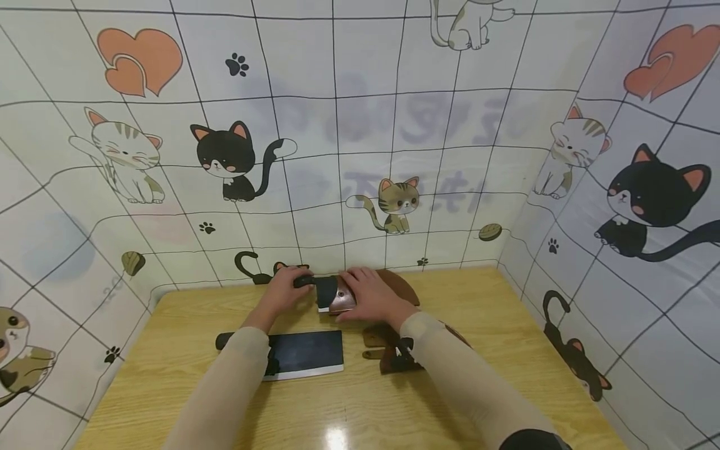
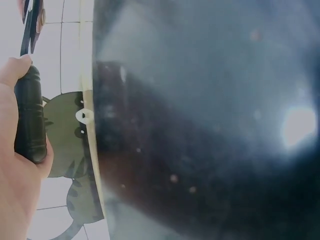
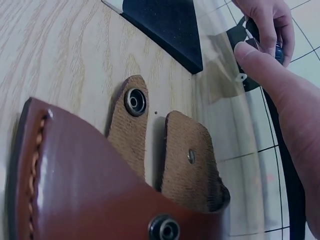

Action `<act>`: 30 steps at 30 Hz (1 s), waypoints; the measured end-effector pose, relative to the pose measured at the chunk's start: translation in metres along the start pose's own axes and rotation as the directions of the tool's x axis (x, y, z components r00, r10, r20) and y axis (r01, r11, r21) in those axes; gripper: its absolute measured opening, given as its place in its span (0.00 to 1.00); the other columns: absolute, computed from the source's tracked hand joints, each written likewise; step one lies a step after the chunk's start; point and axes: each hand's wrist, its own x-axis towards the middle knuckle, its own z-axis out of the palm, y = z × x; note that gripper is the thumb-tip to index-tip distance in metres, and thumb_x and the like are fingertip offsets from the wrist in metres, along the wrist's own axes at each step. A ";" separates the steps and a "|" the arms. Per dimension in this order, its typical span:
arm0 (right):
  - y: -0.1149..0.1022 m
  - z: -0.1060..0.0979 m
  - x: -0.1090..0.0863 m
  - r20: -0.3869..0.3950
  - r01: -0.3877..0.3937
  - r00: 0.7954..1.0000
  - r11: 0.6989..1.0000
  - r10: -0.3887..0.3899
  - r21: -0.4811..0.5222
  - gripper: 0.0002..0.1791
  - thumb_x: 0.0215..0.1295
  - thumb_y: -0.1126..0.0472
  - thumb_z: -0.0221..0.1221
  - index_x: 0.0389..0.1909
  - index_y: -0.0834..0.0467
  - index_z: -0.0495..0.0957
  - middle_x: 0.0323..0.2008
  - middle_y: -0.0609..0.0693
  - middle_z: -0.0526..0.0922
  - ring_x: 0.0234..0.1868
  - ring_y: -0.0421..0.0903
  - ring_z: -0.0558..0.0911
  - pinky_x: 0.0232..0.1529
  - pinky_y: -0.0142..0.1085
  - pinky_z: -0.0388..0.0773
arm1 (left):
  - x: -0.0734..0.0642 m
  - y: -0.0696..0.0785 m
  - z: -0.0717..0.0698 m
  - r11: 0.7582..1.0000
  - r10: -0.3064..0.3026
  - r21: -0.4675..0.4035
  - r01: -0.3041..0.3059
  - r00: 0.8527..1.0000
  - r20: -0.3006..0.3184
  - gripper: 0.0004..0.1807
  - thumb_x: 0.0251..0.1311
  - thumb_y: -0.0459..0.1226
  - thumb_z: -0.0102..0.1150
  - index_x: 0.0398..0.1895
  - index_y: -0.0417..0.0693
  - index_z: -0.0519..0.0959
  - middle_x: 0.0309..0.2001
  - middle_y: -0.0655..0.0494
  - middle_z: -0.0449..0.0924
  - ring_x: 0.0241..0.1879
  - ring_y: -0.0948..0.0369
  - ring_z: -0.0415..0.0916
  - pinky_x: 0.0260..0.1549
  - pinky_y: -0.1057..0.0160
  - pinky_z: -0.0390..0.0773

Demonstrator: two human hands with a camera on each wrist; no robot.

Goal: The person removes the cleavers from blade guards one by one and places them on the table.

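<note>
My left hand grips the black handle of a knife near the table's back edge. The knife's dark blade runs to the right from that handle, its far part covered by a brown leather sheath. My right hand holds this sheath from above, hiding much of it. In front of the left hand lies a cleaver, its black handle to the left. A second brown leather sheath, with straps and metal snaps, lies beneath my right forearm.
All of this is on a light wooden table. A white cloth wall printed with cats and grid lines rises right behind it and along both sides. A rounded brown leather piece extends past the right hand.
</note>
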 end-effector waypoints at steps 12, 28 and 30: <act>-0.002 -0.013 -0.004 -0.026 0.044 0.999 0.997 -0.045 -0.060 0.68 0.58 0.19 0.70 0.88 0.57 0.59 0.74 0.55 0.70 0.76 0.55 0.68 0.81 0.53 0.60 | -0.003 0.011 -0.005 0.998 -0.051 0.034 0.052 0.998 -0.030 0.20 0.71 0.40 0.77 0.63 0.47 0.87 0.60 0.43 0.85 0.63 0.38 0.76 0.59 0.36 0.79; -0.013 -0.034 -0.012 -0.039 0.026 0.999 0.999 -0.027 -0.039 0.68 0.58 0.23 0.74 0.89 0.55 0.57 0.76 0.56 0.69 0.79 0.56 0.66 0.81 0.54 0.61 | -0.006 0.022 -0.017 0.999 -0.017 0.033 0.020 0.997 -0.072 0.22 0.71 0.42 0.77 0.64 0.45 0.87 0.59 0.45 0.86 0.58 0.42 0.79 0.57 0.38 0.80; -0.014 -0.035 -0.013 -0.040 0.023 0.999 0.999 -0.025 -0.033 0.68 0.58 0.24 0.75 0.90 0.54 0.56 0.76 0.56 0.68 0.79 0.57 0.65 0.81 0.54 0.60 | -0.007 0.022 -0.018 0.999 -0.023 0.034 0.025 0.998 -0.067 0.22 0.72 0.43 0.77 0.64 0.45 0.87 0.60 0.46 0.86 0.58 0.43 0.78 0.57 0.38 0.80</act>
